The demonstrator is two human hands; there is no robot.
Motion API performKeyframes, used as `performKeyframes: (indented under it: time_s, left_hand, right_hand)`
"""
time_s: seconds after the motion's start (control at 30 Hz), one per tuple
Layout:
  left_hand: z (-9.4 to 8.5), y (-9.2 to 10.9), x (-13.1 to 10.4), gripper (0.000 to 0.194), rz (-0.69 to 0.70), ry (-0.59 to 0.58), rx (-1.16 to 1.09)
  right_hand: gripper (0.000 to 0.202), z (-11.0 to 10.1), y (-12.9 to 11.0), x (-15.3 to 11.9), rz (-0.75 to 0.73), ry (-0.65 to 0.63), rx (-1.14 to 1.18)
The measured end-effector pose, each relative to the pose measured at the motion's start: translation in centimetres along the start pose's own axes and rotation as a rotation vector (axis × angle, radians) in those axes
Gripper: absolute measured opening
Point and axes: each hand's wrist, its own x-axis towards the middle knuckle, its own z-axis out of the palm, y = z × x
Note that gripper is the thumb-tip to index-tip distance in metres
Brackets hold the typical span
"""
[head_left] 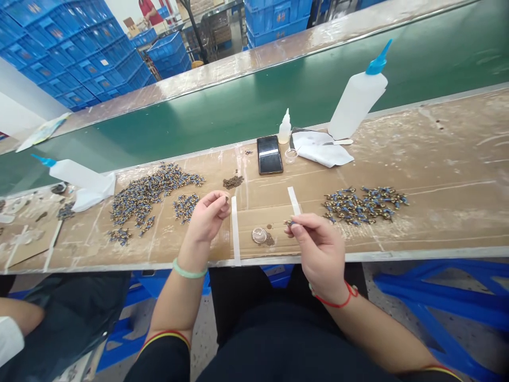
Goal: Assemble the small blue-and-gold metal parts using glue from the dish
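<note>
The left hand (207,216) pinches a tiny dark piece (227,199), fingertips together; a loose pile of small brown pieces (233,182) lies at one o'clock. The right hand (323,249) is clamped on a small blue-and-gold part (290,223); a shallow round whitish dish (253,236) sits toward nine o'clock. Slack pinches could drop either item; sweeping toward two o'clock could scatter the loose blue-and-gold heap (360,207).

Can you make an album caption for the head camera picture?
Left hand and right hand each pinch a tiny piece above a brown worktop, near small blue-and-gold parts.
</note>
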Motion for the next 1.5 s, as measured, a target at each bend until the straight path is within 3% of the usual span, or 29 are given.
performKeyframes:
  time_s: [0.1, 0.23, 0.5, 0.67, 0.83, 0.97, 1.07, 1.13, 1.3, 1.4, 1.5]
  left_hand:
    - [1.9, 1.0, -1.6, 0.041, -0.029, -0.021, -0.401]
    - [3.7, 1.9, -2.9, 0.035, 0.052, -0.045, -0.448]
    - [6.3, 0.7, -4.9, 0.018, 0.419, -0.002, -0.229]
    - [7.7, 1.3, -5.7, 0.012, 0.584, 0.053, -0.063]
    - [7.8, 1.6, -6.3, 0.009, 0.839, 0.167, 0.329]
    - [7.5, 0.5, -6.9, 0.013, 1.0, 0.12, 0.494]
    - [7.8, -0.3, -7.6, 0.014, 0.888, 0.056, 0.462]
    - [8.4, -0.4, -8.2, 0.015, 0.761, 0.068, 0.396]
    - [10.4, 0.6, -9.2, 0.015, 0.403, 0.101, 0.05]
    - [10.9, 1.4, -8.9, 0.032, 0.048, 0.053, -0.241]
    - [10.7, 2.1, -8.2, 0.046, -0.247, -0.051, -0.458]
  right_hand:
    - [0.004, 1.8, -0.6, 0.7, 0.005, -0.021, 0.046]
    - [0.002, 3.7, -1.3, 1.2, 0.034, -0.016, 0.134]
    - [0.005, 5.5, -1.9, 1.7, 0.171, 0.067, 0.29]
    - [0.007, 5.7, -2.2, 1.9, 0.235, 0.087, 0.32]
    - [0.019, 5.9, -2.0, 2.3, 0.388, 0.106, 0.367]
    - [0.034, 6.0, -0.6, 2.4, 0.474, 0.071, 0.403]
    - [0.032, 5.8, 0.4, 2.4, 0.416, 0.108, 0.329]
    - [0.027, 5.5, 0.5, 2.6, 0.299, 0.19, 0.22]
    - [0.012, 4.1, -0.5, 3.5, -0.213, 0.411, -0.056]
    - [0.009, 2.9, -1.1, 3.9, -0.532, 0.378, -0.23]
    - [0.011, 1.8, -1.1, 3.9, -0.649, 0.28, -0.352]
